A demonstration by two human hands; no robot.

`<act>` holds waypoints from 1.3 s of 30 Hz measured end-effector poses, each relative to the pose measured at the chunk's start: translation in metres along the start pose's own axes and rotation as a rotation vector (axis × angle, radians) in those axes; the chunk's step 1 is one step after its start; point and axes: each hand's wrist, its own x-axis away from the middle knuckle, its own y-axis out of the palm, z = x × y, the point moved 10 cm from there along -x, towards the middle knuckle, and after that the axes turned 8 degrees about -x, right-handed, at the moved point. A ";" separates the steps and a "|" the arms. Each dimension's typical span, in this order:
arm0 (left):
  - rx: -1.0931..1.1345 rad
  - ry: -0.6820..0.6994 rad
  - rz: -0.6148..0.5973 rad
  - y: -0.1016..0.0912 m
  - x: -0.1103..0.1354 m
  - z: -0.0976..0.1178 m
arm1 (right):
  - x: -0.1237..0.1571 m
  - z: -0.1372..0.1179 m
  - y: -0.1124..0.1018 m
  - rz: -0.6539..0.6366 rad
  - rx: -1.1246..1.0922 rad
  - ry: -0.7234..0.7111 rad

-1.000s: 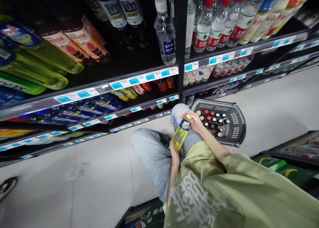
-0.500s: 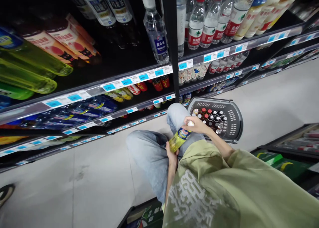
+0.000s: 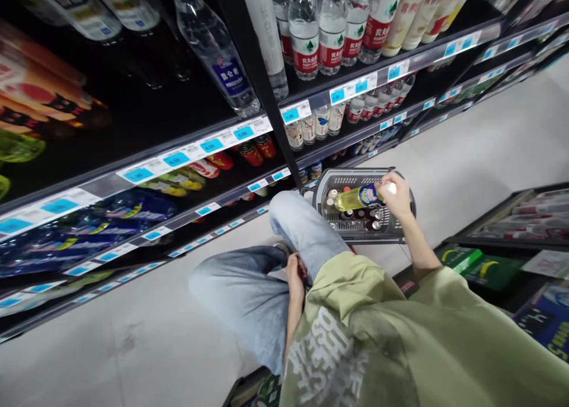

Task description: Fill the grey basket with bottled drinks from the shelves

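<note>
My right hand (image 3: 395, 194) is closed round the neck end of a drink bottle (image 3: 355, 198) with yellow-green liquid, a blue label and a white cap. The bottle lies nearly level over the grey shopping basket (image 3: 411, 208), its base pointing left. Inside the basket stand several bottles with dark, red and white caps, partly hidden by the held bottle. My left hand (image 3: 296, 271) rests low between my legs beside the inner thigh, its fingers curled in, with nothing visible in them.
Shelves (image 3: 195, 161) with price tags run along the left and front, holding water bottles (image 3: 306, 45), cans (image 3: 251, 152) and blue-labelled bottles (image 3: 128, 208). The basket stands on the floor by my knee (image 3: 284, 208). Green boxes (image 3: 480, 265) sit on a low shelf at the right.
The bottle has moved right, from both hands at my lap to over the basket, in my right hand alone. My left hand has let go of it. The view has shifted right.
</note>
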 end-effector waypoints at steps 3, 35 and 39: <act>-0.112 0.051 -0.052 0.006 0.003 0.005 | 0.002 0.034 0.028 -0.160 0.278 0.013; -0.295 -0.083 -0.043 -0.003 0.004 0.000 | 0.082 0.354 0.214 -0.845 0.875 0.476; -0.322 -0.083 -0.042 -0.003 0.002 -0.001 | 0.083 0.358 0.203 -0.800 0.889 0.519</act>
